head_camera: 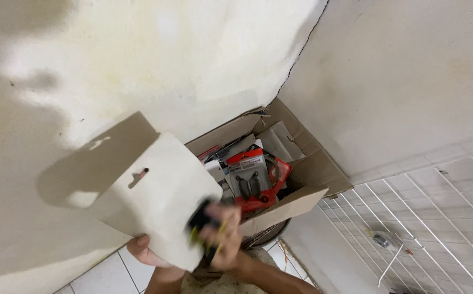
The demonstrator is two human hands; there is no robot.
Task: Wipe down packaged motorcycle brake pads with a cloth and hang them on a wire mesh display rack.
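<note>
We grip a blank card hang-tag package from below with our left hand; our blurred right hand pinches a dark item, unidentifiable, before the cardboard box of red packs.

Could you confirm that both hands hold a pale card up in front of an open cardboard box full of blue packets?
Not quite: the packets in the box are red, not blue, as the head view shows. The left hand and right hand do hold the pale card.
</note>
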